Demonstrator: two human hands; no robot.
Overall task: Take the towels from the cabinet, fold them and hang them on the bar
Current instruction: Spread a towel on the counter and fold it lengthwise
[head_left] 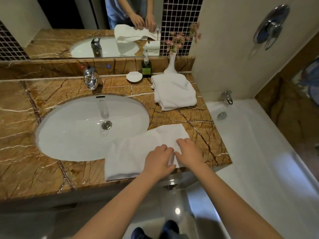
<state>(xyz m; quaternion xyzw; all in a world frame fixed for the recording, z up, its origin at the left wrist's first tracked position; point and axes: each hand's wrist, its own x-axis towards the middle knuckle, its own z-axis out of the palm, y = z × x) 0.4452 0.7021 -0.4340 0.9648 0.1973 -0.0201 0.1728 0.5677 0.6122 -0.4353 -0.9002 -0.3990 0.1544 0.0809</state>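
Observation:
A white towel (138, 152) lies spread flat on the brown marble counter (25, 166), its left part overlapping the sink's rim. My left hand (158, 161) and my right hand (189, 152) rest side by side on its right end near the counter's front edge, fingers curled onto the cloth and pinching a fold between them. A second white towel (174, 91), loosely folded, sits farther back on the counter at the right. No cabinet or towel bar is in view.
An oval white sink (77, 131) with a chrome tap (90, 78) fills the counter's middle. A soap dish (134, 77), a green soap bottle (146, 68) and a white vase with pink flowers (171, 64) stand along the back. A white bathtub (255, 152) lies to the right.

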